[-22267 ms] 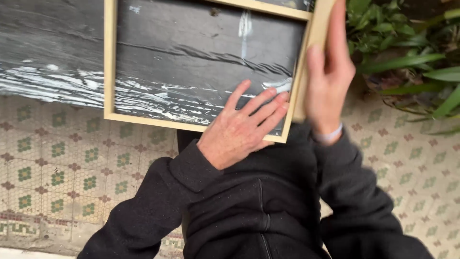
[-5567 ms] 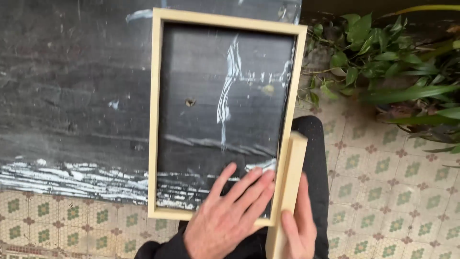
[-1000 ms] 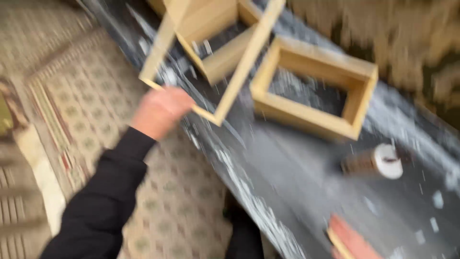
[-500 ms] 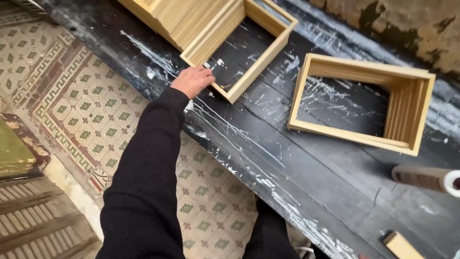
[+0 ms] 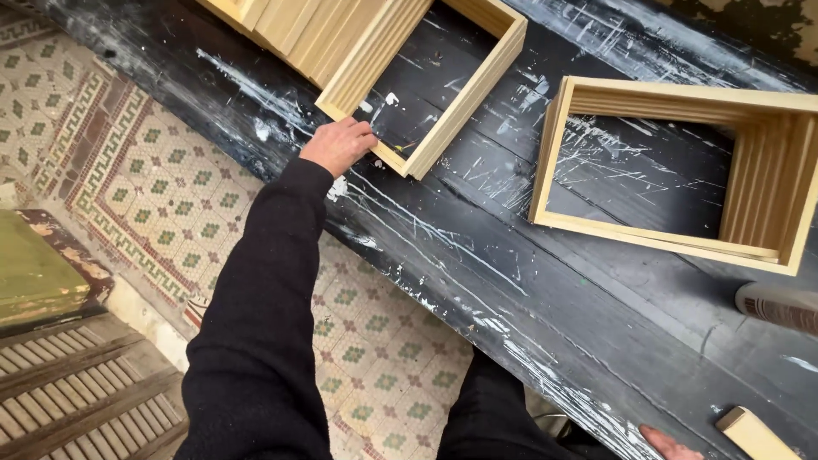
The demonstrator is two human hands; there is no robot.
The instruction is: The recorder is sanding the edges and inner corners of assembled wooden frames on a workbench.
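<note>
Fingers of our left hand [image 5: 339, 145] curl against the near corner of the pale wooden rectangular frame [image 5: 443, 128] at the black workbench's [image 5: 477, 281] front edge, its long axis running away rightward, while our right hand [image 5: 673, 443] barely shows, its state untellable.

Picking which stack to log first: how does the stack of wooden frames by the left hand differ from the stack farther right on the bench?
The near stack is touched at its corner by the left hand; the far stack has no hand on it. The near stack runs out of the top of the picture, while the far stack shows whole. Both are pale wooden rectangular frames lying on the black, paint-streaked bench.
</note>
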